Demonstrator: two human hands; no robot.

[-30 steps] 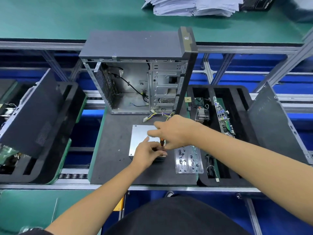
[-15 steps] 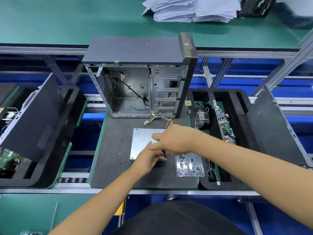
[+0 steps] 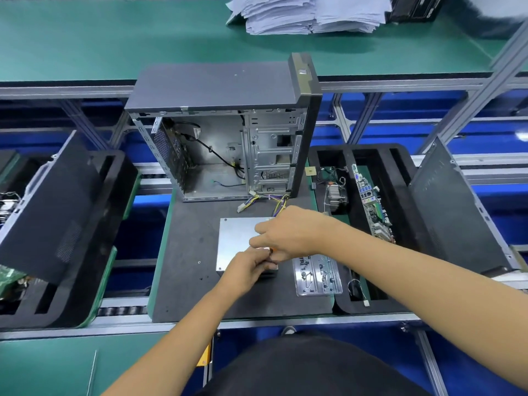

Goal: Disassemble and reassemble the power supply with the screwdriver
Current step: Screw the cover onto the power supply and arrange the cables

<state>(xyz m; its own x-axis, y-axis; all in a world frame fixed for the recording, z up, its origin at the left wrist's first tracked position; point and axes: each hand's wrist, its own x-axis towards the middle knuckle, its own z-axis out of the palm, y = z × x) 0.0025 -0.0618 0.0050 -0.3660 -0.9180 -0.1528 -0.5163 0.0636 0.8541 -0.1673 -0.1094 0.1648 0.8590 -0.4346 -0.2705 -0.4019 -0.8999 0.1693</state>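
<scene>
The silver power supply (image 3: 235,241) lies flat on the dark mat (image 3: 188,252), its coloured cables (image 3: 271,200) running back toward the open computer case (image 3: 228,132). My right hand (image 3: 288,232) hovers over the supply's near right corner and grips the screwdriver (image 3: 271,250), of which only a bit of orange handle shows. My left hand (image 3: 248,267) sits just below it, fingers curled at the screwdriver's lower end against the supply's front right corner. The tip and any screw are hidden by my fingers.
A metal tray with screws (image 3: 317,274) lies right of the supply. A black foam tray (image 3: 400,167) to the right holds a motherboard (image 3: 371,195), a heatsink and a side panel (image 3: 457,212). Another foam tray with a panel (image 3: 57,212) stands left. Paper stacks (image 3: 308,12) lie at the back.
Both hands stayed together at the supply's front right corner with only small shifts; the view tilted down a little, so everything sits lower in the frame.
</scene>
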